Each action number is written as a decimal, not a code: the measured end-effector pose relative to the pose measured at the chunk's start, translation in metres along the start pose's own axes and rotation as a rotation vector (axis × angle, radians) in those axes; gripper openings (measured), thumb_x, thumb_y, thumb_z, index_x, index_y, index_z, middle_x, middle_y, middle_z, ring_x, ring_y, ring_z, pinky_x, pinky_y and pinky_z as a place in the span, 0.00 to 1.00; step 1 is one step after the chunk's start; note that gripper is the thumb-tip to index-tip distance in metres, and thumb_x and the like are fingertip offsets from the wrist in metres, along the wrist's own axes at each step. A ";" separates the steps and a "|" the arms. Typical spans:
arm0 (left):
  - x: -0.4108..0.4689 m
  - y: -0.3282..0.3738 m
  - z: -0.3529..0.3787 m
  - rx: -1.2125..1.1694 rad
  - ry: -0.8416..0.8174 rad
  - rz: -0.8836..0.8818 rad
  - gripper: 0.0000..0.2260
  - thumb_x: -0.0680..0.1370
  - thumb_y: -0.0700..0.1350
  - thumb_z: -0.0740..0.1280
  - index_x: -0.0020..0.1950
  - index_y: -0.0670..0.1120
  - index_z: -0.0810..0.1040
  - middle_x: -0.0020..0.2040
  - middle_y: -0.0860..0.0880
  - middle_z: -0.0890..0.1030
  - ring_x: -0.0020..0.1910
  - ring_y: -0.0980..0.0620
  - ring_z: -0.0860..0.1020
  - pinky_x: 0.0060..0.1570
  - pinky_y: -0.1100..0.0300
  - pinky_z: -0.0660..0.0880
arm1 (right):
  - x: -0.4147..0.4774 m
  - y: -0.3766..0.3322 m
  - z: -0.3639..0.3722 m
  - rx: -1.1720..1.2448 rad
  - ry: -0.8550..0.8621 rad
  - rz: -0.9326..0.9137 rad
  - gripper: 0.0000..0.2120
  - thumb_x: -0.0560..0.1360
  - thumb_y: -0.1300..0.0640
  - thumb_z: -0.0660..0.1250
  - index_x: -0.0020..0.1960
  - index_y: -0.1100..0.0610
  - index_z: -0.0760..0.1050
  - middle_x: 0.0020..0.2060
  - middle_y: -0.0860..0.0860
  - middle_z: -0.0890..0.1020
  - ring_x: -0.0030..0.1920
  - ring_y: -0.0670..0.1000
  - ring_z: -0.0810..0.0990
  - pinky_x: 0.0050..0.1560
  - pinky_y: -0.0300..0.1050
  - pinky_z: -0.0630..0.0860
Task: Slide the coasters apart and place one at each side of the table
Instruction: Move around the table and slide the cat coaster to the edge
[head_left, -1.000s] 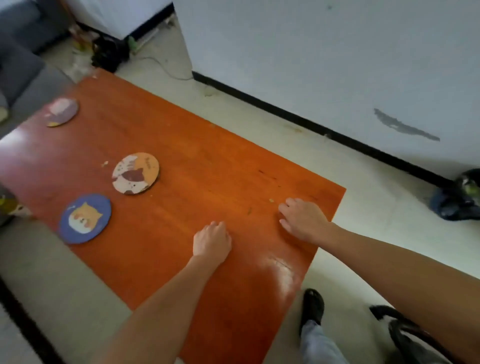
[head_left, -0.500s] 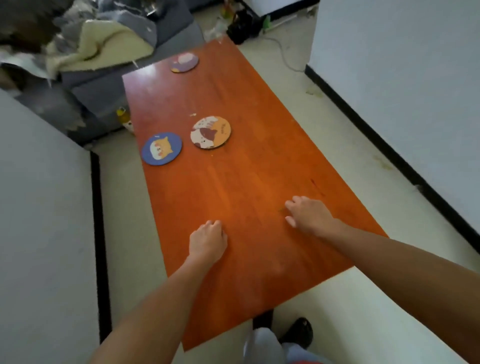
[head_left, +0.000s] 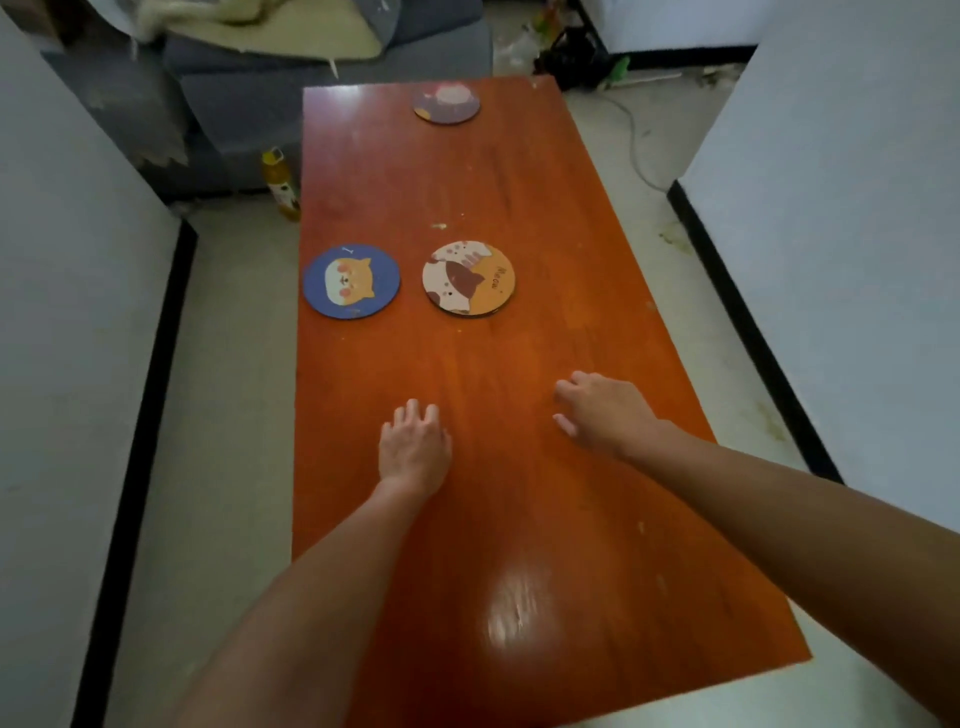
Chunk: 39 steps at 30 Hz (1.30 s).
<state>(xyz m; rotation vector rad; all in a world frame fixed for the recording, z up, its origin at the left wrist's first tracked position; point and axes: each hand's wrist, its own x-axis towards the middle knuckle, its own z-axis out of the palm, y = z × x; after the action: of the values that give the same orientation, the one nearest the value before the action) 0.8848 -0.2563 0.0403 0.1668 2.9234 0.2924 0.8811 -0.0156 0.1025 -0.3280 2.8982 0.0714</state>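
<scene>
While three spots look filled — purple coaster (head_left: 447, 104) at far end, blue coaster (head_left: 351, 281) at left edge, orange coaster (head_left: 468, 278) mid counter (head_left: 545, 519), maybe stacked — right and near sides not served. Left hand (head_left: 414, 451) flat, fingers (head_left: 415, 413) together, on bare wood. Right hand (head_left: 605, 413) loosely curled, holding nothing.

A long orange-brown table (head_left: 519, 467) is set lengthwise on a pale, stained floor (head_left: 228, 415). White walls (head_left: 841, 234) with black skirting are seen on both sides. Beyond the far end, a grey sofa (head_left: 218, 104) is draped with a blanket (head_left: 291, 31). A bottle (head_left: 283, 184) is stood beside the table. Glare is reflected near the table's front.
</scene>
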 end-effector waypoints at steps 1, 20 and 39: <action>0.016 0.000 0.003 -0.022 -0.007 -0.020 0.19 0.80 0.50 0.58 0.70 0.46 0.67 0.70 0.42 0.69 0.68 0.43 0.68 0.63 0.49 0.67 | 0.018 0.005 0.000 -0.010 -0.004 0.003 0.12 0.76 0.46 0.64 0.55 0.51 0.73 0.43 0.49 0.77 0.41 0.48 0.76 0.37 0.43 0.78; 0.042 -0.013 0.048 0.004 0.026 -0.042 0.28 0.80 0.57 0.47 0.78 0.47 0.52 0.79 0.41 0.48 0.78 0.43 0.44 0.74 0.42 0.46 | 0.268 0.002 0.013 0.552 -0.012 0.714 0.38 0.63 0.33 0.73 0.62 0.57 0.71 0.59 0.56 0.78 0.57 0.59 0.77 0.44 0.50 0.74; 0.042 -0.014 0.053 0.049 0.044 -0.042 0.28 0.80 0.58 0.48 0.78 0.48 0.54 0.79 0.41 0.52 0.78 0.43 0.46 0.74 0.44 0.47 | 0.229 0.009 0.009 0.908 0.226 0.546 0.08 0.75 0.53 0.66 0.46 0.58 0.75 0.42 0.52 0.80 0.43 0.54 0.80 0.38 0.50 0.79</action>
<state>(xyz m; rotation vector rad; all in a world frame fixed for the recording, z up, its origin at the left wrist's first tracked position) 0.8539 -0.2548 -0.0209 0.1068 2.9747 0.2213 0.6635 -0.0555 0.0422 0.6352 2.7636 -1.1972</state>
